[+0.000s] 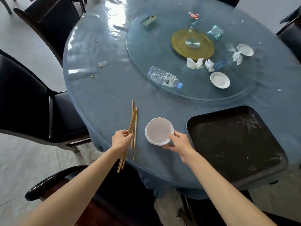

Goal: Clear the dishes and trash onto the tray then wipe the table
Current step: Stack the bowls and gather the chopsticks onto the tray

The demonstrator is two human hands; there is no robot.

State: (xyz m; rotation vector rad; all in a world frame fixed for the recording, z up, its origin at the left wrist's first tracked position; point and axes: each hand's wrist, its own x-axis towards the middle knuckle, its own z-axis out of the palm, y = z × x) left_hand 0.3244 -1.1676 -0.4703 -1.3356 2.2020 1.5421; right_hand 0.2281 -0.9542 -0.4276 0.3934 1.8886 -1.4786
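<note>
My left hand (121, 139) grips a bundle of wooden chopsticks (133, 121) near the table's front edge; one more chopstick lies beside the bundle. My right hand (178, 143) holds the rim of a stack of white bowls (158, 131) just left of the black tray (236, 144), which has nothing on it. On the glass turntable (143, 51) lie a plastic water bottle (164, 77), a small white dish (219, 80), crumpled tissues (194, 63) and wrappers. Another white dish (245, 49) sits at the far right.
Dark chairs (32, 101) stand around the round blue table (105, 95), one right below my arms. Food crumbs (101, 66) dot the table's left side. A green box (149, 20) and a red wrapper (193, 15) lie at the turntable's far side.
</note>
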